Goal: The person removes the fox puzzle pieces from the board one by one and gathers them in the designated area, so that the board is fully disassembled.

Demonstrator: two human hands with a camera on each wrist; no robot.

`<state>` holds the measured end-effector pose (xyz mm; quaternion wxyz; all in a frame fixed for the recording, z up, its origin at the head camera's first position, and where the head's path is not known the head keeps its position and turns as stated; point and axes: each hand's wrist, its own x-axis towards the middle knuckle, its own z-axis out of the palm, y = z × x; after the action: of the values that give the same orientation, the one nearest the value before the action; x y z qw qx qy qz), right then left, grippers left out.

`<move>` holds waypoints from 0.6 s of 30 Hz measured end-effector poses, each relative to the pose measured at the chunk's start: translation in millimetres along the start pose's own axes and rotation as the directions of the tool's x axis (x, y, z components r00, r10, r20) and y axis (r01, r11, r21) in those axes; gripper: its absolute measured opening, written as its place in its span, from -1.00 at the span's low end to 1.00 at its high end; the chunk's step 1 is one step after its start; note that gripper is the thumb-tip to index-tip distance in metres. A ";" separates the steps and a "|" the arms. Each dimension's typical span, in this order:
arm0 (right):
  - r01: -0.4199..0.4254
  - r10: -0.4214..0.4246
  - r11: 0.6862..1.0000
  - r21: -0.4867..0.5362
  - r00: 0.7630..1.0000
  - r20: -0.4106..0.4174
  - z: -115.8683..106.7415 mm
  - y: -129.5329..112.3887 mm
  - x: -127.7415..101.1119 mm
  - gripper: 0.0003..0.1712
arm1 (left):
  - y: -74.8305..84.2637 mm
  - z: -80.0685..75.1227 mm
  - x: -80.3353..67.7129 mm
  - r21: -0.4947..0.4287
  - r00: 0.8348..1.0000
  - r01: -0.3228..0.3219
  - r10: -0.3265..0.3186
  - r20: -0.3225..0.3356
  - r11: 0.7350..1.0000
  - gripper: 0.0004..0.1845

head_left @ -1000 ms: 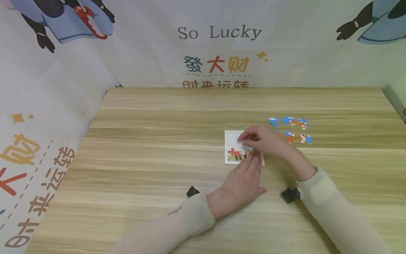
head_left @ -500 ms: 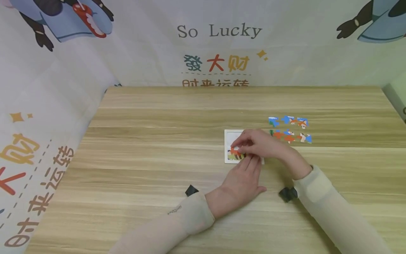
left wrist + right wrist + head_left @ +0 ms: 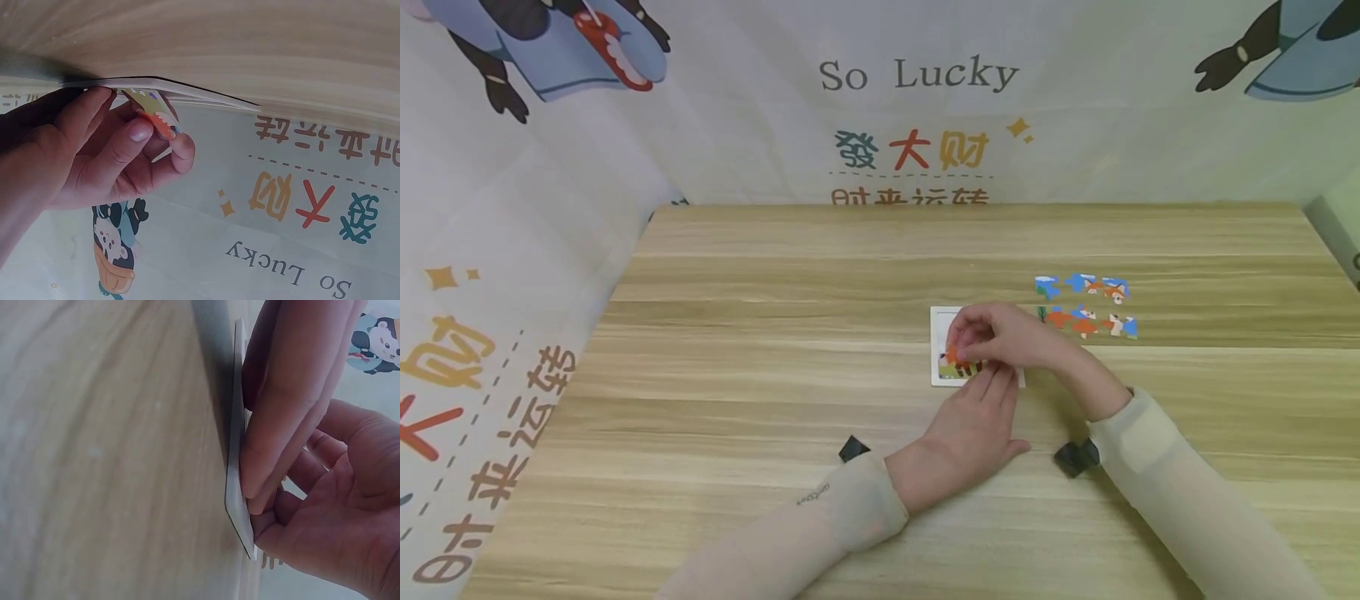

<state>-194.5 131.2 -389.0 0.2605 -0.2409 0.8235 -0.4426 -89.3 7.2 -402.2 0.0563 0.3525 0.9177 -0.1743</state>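
A small white puzzle tray [image 3: 935,350] lies on the table, with fox-leg and grass pieces [image 3: 949,369] along its near side. My left hand [image 3: 966,446] rests its straight fingers on the tray's near right part, hiding that corner. My right hand [image 3: 1000,335] reaches over it, curled, its fingertips at the tray's left half. The left wrist view shows the right thumb and fingers pinching a puzzle piece [image 3: 161,122] printed orange, green and white, tilted close against the tray. In the right wrist view, the left fingers [image 3: 284,406] lie flat on the tray's edge [image 3: 234,481].
Two rows of loose puzzle pieces lie right of the tray, blue and fox-head ones [image 3: 1093,286] behind, orange and blue ones [image 3: 1082,321] in front. The wood table [image 3: 760,292] ends at a printed cloth [image 3: 737,108].
My right hand has moved left and nearer over the tray, bringing its fingertips down to the fox-leg row. My left hand stays in place.
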 end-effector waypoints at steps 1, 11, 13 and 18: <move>0.007 -0.007 1.000 0.005 1.000 -0.005 -0.1 0.5 -0.4 -0.90 | 0.1 -0.3 0.0 0.000 1.000 -0.001 0.001 0.003 1.000 -0.09; 0.022 -0.013 0.998 0.051 0.986 -0.168 -10.3 5.4 -10.5 -0.82 | -0.7 0.3 0.8 0.032 1.000 0.000 0.001 -0.024 0.999 -0.10; 0.006 0.003 0.999 0.046 0.981 -0.192 -15.4 5.8 -16.1 -0.81 | -0.6 0.3 0.8 0.042 0.999 0.001 0.001 -0.035 0.999 -0.11; -0.026 0.031 0.999 0.024 0.968 -0.248 -27.4 7.2 -31.7 -0.78 | -0.8 -0.4 1.2 0.038 1.000 -0.003 0.003 -0.008 0.999 -0.13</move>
<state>-189.6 171.2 -375.4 0.1644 -0.1690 0.8485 -0.4738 -90.7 7.5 -401.9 0.0460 0.3555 0.9140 -0.1901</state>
